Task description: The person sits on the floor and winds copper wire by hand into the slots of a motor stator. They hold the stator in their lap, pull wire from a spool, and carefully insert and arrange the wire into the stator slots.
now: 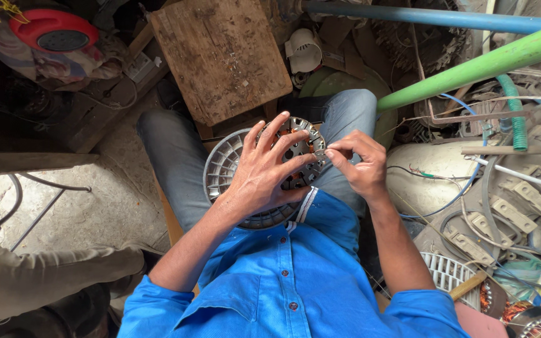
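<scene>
Grey motor stator [295, 164] on lap, left hand [264, 172] fingers splayed across it, right hand [361, 164] fingers pinched at its rim

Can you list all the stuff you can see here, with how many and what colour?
motor part: one, grey round metal, on the lap
wooden board: one, brown, top middle
green pipe: one, upper right
blue pipe: one, top right
red round thing: one, top left
white casing: one, right of the knee
left hand: spread over the motor part
right hand: fingertips pinching at the motor part's edge
</scene>
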Motion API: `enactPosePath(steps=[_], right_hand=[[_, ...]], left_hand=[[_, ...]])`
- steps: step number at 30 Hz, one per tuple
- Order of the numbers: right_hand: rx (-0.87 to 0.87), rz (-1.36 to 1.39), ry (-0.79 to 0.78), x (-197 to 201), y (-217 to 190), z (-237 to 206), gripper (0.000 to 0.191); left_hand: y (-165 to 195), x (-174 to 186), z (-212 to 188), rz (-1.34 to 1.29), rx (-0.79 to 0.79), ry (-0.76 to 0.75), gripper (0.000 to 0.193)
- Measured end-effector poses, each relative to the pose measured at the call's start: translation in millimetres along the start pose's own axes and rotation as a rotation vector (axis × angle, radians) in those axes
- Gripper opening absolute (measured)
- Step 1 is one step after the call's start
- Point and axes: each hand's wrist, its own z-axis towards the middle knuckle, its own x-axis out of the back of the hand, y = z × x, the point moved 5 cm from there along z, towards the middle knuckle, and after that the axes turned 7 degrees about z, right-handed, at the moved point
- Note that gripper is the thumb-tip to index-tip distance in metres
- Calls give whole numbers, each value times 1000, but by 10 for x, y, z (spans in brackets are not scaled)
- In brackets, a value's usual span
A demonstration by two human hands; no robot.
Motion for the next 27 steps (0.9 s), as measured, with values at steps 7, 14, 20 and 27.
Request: enactPosePath(steps=[7, 14, 20, 27], right_hand=[[-11, 4, -10, 30, 119, -157, 8], [24, 31, -27, -20, 361, -195, 12], [-149, 109, -3, -387, 530, -310, 25], [-99, 110, -159, -222, 334, -359, 8]], left_hand=[[-3, -30, -5, -14, 15, -9, 62], [-11, -32, 0, -17, 14, -17, 63], [-17, -10, 3, -14, 13, -19, 65], [-13, 3, 9, 2, 11, -19, 68]])
